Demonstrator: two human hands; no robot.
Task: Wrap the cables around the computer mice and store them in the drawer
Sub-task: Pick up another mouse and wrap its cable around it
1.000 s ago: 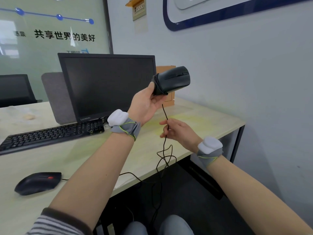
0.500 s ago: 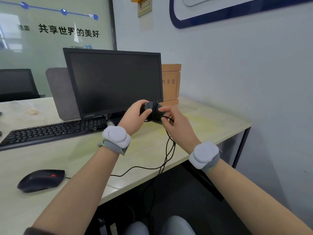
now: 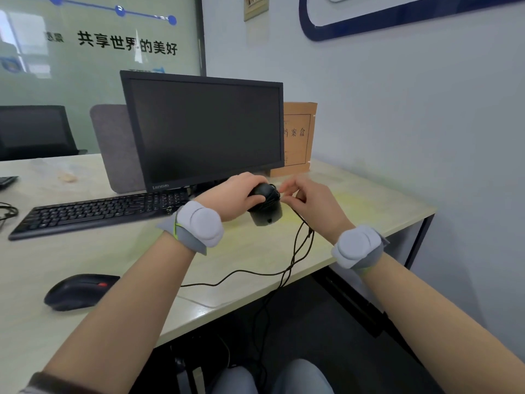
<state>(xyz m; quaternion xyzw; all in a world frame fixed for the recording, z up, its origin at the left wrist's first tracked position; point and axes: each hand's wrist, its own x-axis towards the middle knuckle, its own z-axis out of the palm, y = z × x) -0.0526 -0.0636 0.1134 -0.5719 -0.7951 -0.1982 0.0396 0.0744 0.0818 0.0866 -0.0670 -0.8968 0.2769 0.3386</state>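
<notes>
My left hand (image 3: 233, 196) grips a black computer mouse (image 3: 265, 204) just above the desk, in front of the monitor. Several turns of black cable are wound around the mouse's body. My right hand (image 3: 308, 199) pinches the cable (image 3: 298, 243) right beside the mouse. From there the loose cable drops in loops over the desk's front edge and down toward the floor. A second black mouse with a red wheel (image 3: 81, 290) lies on the desk at the near left, its cable running off to the right. No drawer is in view.
A black monitor (image 3: 204, 129) and keyboard (image 3: 99, 213) stand behind my hands on the pale desk (image 3: 85, 251). A brown file box (image 3: 297, 137) leans by the wall. The wall is close on the right. My knees show below the desk edge.
My left hand brought the mouse down from head height to just above the desk. My right hand rose to the mouse and laid more cable around it.
</notes>
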